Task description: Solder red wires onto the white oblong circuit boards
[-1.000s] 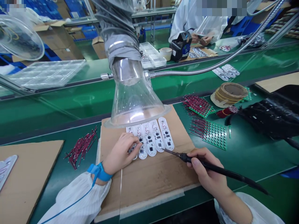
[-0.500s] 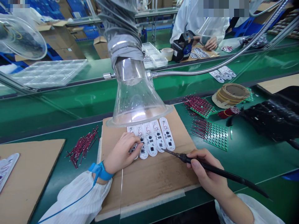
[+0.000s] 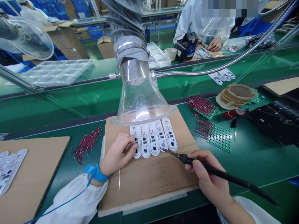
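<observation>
No words can be read: the white circuit boards point(image 3: 153, 138) near the middle of the counter carry printed marks too small to make out, and the blue label point(image 3: 191, 49) on the far black box point(image 3: 182, 52) stays illegible.

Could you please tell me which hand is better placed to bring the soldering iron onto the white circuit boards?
The right hand, probably: it grips the black-handled soldering iron, whose tip sits beside the white oblong circuit boards. The left hand rests its fingers on those boards and shows no tool.
</observation>
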Tool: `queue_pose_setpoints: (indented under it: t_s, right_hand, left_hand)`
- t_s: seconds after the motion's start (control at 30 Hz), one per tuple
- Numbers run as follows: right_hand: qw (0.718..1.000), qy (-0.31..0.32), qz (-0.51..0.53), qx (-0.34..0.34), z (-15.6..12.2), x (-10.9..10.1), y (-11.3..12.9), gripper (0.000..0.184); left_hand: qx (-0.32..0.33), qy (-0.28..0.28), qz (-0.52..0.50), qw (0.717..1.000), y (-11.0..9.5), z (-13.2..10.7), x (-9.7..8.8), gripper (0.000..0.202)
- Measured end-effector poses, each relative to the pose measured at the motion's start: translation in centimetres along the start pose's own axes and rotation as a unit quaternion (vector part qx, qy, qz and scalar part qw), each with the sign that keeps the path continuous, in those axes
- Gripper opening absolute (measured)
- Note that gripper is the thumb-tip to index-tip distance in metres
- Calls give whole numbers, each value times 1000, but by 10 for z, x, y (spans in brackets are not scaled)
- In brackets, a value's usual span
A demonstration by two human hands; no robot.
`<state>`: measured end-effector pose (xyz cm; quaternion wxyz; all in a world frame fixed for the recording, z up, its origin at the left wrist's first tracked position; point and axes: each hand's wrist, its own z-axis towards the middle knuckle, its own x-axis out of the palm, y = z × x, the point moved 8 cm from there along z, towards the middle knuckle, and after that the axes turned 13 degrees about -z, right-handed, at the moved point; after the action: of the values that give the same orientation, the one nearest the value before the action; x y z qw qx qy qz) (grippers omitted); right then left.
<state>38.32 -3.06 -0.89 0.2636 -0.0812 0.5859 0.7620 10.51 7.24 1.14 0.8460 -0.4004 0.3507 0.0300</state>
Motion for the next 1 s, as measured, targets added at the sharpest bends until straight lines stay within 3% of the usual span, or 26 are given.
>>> queue_pose_setpoints:
  t_s: [0.13,1.0]
  right_hand:
    - [1000,4,-15,-7,0,10,2,15]
    - [998,36,-56,-11,-5,13,-10,8]
  left_hand:
    - [6,5,1,1000,0,-2,2,15]
    - [31,32,-5,999,-4,-1,11,14]
